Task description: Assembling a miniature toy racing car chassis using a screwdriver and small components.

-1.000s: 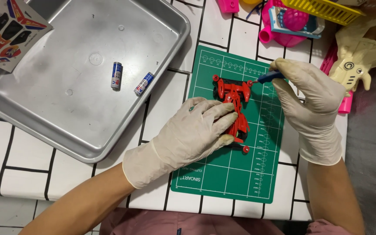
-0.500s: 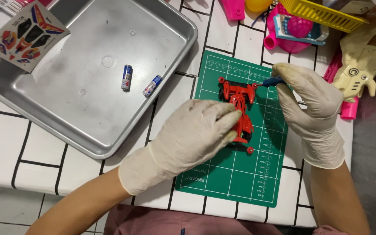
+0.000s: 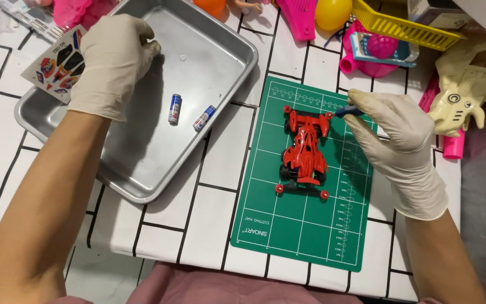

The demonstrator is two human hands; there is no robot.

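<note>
A small red toy race car (image 3: 305, 151) sits alone on a green cutting mat (image 3: 305, 225). My right hand (image 3: 397, 143), in a pale glove, holds a blue-handled tool (image 3: 349, 111) whose tip is next to the car's far right wheel. My gloved left hand (image 3: 112, 59) is stretched out over the far left of a metal tray (image 3: 142, 169), fingers curled, close to a sticker sheet (image 3: 57, 65) on the tray's corner. I cannot make out anything in it. Two small batteries (image 3: 189, 112) lie inside the tray.
White tiled tabletop with black lines. At the back: pink plastic parts (image 3: 305, 17), a yellow ball (image 3: 333, 14), a yellow basket (image 3: 406, 25), a pink container (image 3: 375, 53). A cream toy shell (image 3: 465, 90) lies at the right edge.
My left hand has let go of the red car and swung left and away over the tray. The car now lies uncovered on the mat. The right hand keeps the tool near it.
</note>
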